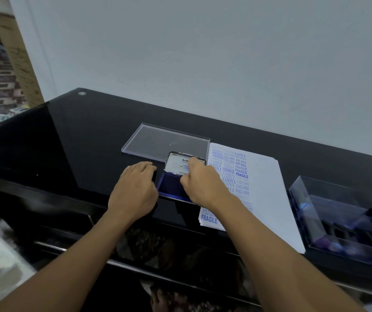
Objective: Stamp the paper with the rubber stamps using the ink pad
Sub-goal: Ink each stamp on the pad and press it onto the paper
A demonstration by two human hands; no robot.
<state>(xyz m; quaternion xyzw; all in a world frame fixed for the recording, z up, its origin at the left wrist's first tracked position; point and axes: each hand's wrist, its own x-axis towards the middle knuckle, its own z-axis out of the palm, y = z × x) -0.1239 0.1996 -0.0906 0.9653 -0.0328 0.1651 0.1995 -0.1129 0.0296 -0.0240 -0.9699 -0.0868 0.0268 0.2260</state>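
Observation:
An ink pad (pixel 169 188) with a dark blue pad lies open near the table's front edge, its metal lid (pixel 177 164) tilted up at the back. My right hand (pixel 199 181) is over the pad, with curled fingers on the lid's top edge and the thumb near its lower edge. My left hand (pixel 135 188) rests on the table against the pad's left side, fingers fairly straight. A stack of white paper (pixel 268 188) with many blue stamped words lies right of the pad. No stamp shows in either hand.
A clear plastic cover (pixel 158 140) lies flat behind the ink pad. A clear box (pixel 304 199) holding dark stamps stands at the right, past the paper. The black glass table (pixel 68 143) meets a white wall at the back.

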